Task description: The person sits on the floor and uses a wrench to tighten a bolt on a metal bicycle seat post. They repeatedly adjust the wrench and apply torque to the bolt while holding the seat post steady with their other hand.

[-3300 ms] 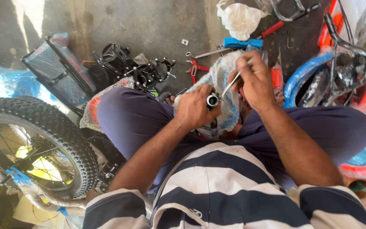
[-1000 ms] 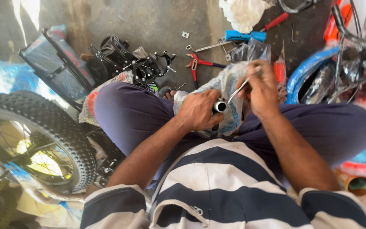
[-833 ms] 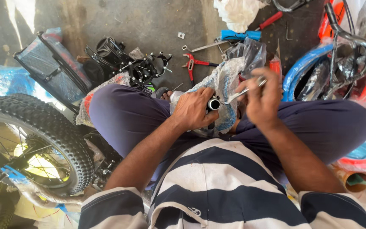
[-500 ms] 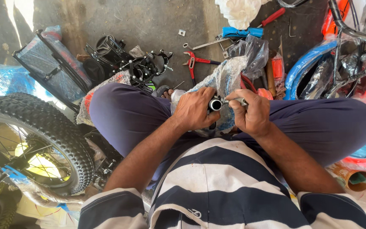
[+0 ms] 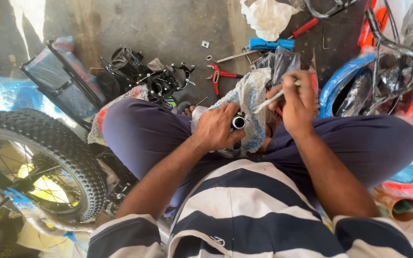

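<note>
Here, a knobby bicycle wheel lies at my left, my left hand is clenched around a short metal tube wrapped in plastic packaging over my lap, and my right hand pinches a thin metal tool angled toward the tube's open end

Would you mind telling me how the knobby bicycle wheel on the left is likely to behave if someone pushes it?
The bicycle wheel seems round and free, so it would probably roll. Its knobby tyre looks grippy, unlikely to slide on the concrete floor. Thin spokes suggest it is fairly light for its size.
</note>
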